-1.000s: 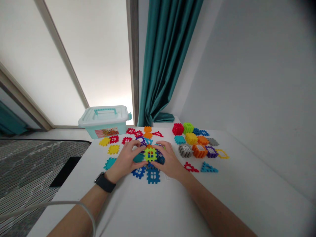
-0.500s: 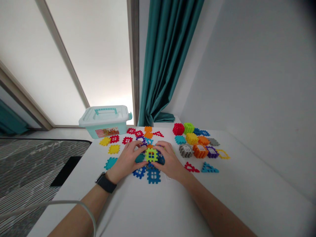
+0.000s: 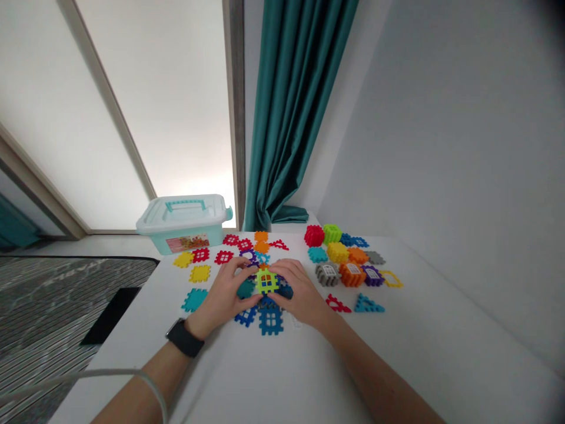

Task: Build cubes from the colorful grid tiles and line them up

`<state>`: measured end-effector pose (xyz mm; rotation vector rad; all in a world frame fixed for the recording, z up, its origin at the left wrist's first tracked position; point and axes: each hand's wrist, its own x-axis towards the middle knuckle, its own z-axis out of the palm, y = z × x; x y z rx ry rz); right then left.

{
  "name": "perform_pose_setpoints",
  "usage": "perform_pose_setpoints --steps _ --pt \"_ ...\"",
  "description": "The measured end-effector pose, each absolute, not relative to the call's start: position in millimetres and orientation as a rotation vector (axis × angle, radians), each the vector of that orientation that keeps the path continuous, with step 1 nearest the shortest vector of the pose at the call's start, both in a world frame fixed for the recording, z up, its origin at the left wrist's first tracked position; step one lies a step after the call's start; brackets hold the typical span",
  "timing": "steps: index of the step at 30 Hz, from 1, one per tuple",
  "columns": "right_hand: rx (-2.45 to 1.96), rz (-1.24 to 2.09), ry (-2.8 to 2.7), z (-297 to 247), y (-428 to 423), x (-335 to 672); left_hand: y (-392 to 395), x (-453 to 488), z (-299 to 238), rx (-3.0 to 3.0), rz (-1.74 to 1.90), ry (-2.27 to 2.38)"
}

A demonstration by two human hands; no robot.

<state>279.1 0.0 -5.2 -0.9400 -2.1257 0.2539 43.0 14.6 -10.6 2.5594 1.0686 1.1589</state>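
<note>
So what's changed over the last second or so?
Very little. The lime-green block held between the left hand and right hand looks slightly turned, its window now showing a peaked top. Neither hand let go. The scattered blocks and mint plastic box stayed put; only the head view shifted.

bench (image 3: 304, 365): storage box (image 3: 179, 227) back left | flat waffle blocks (image 3: 200, 273) left and behind | built block cubes (image 3: 338, 252) right | block cube (image 3: 267, 281) between left hand (image 3: 223, 300) and right hand (image 3: 300, 294) | pieces beneath partly hidden, seemingly stacked

One lidded storage box (image 3: 184, 224), roughly thirty plastic waffle blocks (image 3: 271, 321).
</note>
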Motion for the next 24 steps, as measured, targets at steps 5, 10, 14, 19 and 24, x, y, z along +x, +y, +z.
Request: perform_pose_setpoints --steps 5,10,14,19,24 --pt "-0.938 0.191 -2.144 3.2 -1.5 285.4 13.9 49.2 -5.4 2.545 1.186 1.053" --pt "-0.965 0.139 -2.133 8.6 -3.2 296.3 18.0 61.2 3.3 2.575 1.176 1.006" --pt "-0.989 0.084 -2.105 10.5 -8.0 309.4 23.3 74.7 5.8 2.604 1.157 0.943" --pt "-1.036 -0.016 -2.029 13.1 -14.8 331.0 29.4 102.7 12.7 2.614 1.153 0.871" --pt "-1.1 -0.09 -1.96 16.2 -20.7 357.8 36.8 137.1 19.8 2.687 1.155 0.791"
